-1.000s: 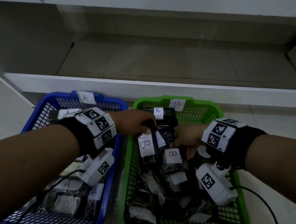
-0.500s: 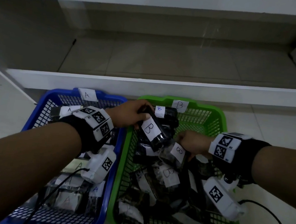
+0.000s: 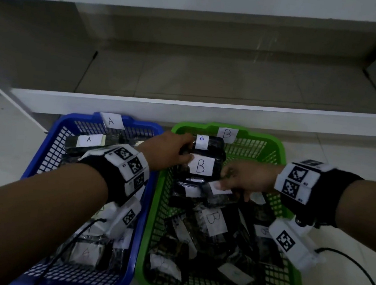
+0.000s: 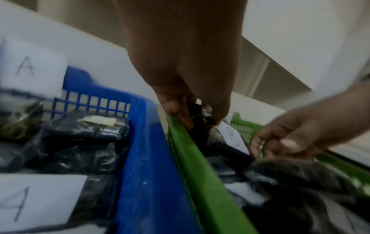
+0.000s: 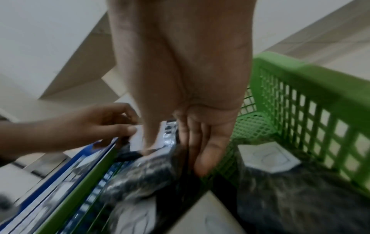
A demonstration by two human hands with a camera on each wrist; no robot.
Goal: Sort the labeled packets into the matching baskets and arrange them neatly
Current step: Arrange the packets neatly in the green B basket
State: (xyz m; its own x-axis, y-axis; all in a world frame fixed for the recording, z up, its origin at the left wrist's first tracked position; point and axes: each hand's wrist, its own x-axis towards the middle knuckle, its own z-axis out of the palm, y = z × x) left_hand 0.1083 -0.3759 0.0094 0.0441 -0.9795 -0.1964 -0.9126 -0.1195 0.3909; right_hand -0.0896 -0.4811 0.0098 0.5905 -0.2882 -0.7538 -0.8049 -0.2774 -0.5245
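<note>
A blue basket (image 3: 147, 207) tagged A holds black packets with A labels. Beside it on the right, a green basket (image 3: 281, 152) tagged B holds several black packets with B labels. My left hand (image 3: 187, 152) grips the left end of a black B packet (image 3: 200, 165) lying crosswise at the far end of the green basket, just in front of another B packet (image 3: 210, 142). In the left wrist view its fingers (image 4: 176, 109) pinch the dark wrapper. My right hand (image 3: 227, 181) pinches a second B packet (image 3: 220, 190) just below; thumb and fingers (image 5: 200, 155) hold its wrapper.
A white ledge (image 3: 208, 114) runs right behind both baskets, with a tiled recess beyond it. A black cable (image 3: 359, 269) trails from the right wrist camera over the floor beside the green basket. Loose B packets (image 3: 213, 221) pile up in the basket's near half.
My left hand has turned its B packet from slanted to level and set it toward the far end. My right hand has lowered its packet just in front of it.
</note>
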